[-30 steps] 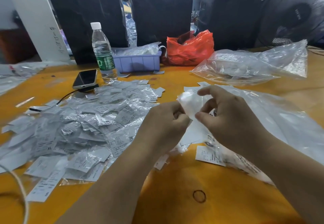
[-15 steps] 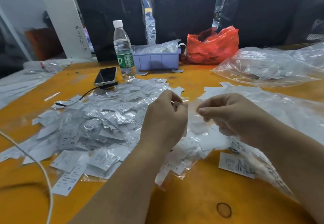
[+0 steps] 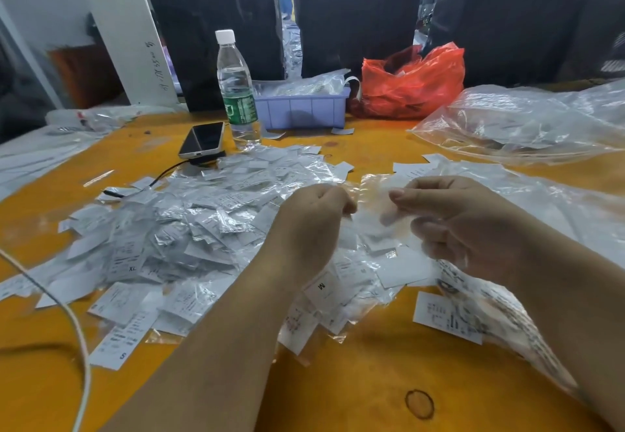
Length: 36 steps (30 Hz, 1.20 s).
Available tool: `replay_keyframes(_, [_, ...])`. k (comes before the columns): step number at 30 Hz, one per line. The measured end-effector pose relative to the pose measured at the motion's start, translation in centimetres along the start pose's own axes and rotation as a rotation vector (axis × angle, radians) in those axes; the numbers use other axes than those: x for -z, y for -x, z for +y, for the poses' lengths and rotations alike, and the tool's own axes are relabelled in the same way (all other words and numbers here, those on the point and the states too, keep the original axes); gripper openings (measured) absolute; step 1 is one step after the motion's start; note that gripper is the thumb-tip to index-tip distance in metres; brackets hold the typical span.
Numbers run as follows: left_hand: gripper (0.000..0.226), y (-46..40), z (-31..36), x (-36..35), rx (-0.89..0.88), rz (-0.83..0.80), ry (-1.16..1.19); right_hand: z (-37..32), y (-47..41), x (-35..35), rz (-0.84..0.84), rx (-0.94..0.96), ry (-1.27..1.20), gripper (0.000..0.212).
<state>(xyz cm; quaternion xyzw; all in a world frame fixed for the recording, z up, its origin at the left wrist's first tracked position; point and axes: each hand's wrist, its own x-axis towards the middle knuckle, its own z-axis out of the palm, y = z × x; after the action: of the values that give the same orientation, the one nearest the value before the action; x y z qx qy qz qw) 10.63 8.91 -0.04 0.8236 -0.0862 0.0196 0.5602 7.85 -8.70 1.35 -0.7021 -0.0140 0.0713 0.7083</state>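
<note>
Clear plastic pouch (image 3: 370, 200), long axis apparently left-right

On the tabletop (image 3: 355, 381), the heap of bagged labels (image 3: 189, 228) lay left of the hands, with phone (image 3: 203, 139), bottle (image 3: 238, 93) and tray (image 3: 302, 110) behind it, and a large bag (image 3: 527, 123) to the right.

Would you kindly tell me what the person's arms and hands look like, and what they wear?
The left forearm and right forearm are bare to the frame's edge; no sleeves show. The left hand and right hand wear no gloves, and no ring, watch or bracelet is visible.
</note>
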Motion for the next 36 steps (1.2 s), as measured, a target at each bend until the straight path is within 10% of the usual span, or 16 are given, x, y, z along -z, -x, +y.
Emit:
replay_keyframes(5, [0.03,0.8,0.2,-0.5,-0.088,-0.175,0.005,0.1,0.1,-0.4,0.006,0.004,-0.02,0.029])
replay_keyframes(18, [0.021,0.3,0.3,0.7,0.054,0.024,0.265,-0.1,0.0,0.3,-0.023,-0.033,-0.372,0.025])
replay_keyframes(36, [0.025,1.2,0.7,-0.5,0.014,-0.236,0.188,0.2,0.2,-0.3,-0.13,0.063,0.027,0.027])
